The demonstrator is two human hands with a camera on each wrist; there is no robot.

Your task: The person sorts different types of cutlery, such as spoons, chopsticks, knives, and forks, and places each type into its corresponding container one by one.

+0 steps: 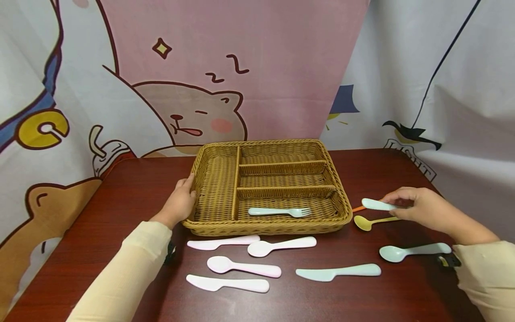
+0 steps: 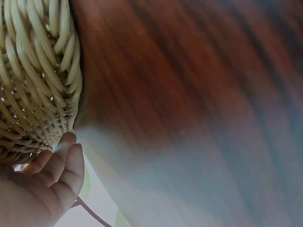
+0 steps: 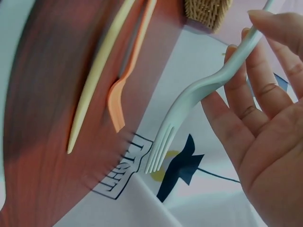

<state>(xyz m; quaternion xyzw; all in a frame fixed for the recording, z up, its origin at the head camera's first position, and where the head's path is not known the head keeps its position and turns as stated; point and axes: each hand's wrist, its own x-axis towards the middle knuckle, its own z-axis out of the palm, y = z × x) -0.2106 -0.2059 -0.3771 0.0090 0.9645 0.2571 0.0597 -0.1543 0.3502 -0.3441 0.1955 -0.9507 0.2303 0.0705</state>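
Observation:
A brown wicker basket (image 1: 265,230) with several compartments stands on the table, a pale green fork (image 1: 277,211) lying in its front right compartment. My left hand (image 1: 179,201) holds the basket's left rim; in the left wrist view its fingers (image 2: 66,165) lie against the outer wall. Right of the basket, my right hand (image 1: 422,208) pinches another pale green fork (image 3: 199,92) by its handle, above the table, tines away from the palm. Under that hand lie a yellow spoon (image 1: 363,223) and an orange utensil (image 1: 358,209), partly hidden.
In front of the basket lie a pink knife (image 1: 223,242), a white spoon (image 1: 281,245), a pink spoon (image 1: 243,267), a white knife (image 1: 227,284) and a pale green knife (image 1: 338,272). A pale green spoon (image 1: 414,252) is at the right. A printed cloth (image 1: 281,67) hangs behind.

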